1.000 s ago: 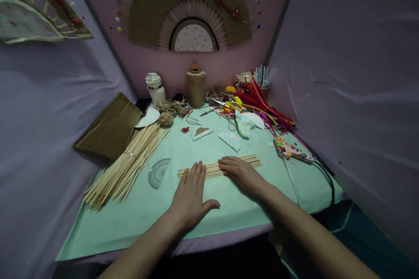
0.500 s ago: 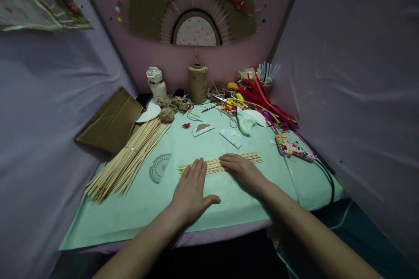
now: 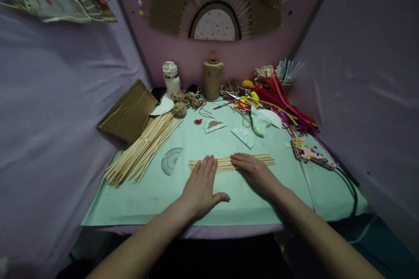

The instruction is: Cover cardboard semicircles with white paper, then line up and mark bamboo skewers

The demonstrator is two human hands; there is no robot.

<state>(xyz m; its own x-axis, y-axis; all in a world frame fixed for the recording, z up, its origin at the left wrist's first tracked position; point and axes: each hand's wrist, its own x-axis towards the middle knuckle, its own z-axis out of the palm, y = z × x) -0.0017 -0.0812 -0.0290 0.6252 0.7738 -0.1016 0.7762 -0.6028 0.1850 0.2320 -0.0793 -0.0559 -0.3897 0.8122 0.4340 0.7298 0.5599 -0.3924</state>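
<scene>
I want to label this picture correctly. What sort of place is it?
Probably a small craft corner: the table holds a row of thin sticks, a large spool of twine and yellow-handled scissors.

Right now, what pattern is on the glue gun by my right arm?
Multicoloured floral, clearest in the head view.

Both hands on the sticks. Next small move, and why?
Probably slide the right hand outward to the sticks' right-hand ends and nudge them level, left hand resting where it is. Those ends look staggered, and both hands lie flat on the row with the right one short of its end, so the left could likely steady it.
</scene>
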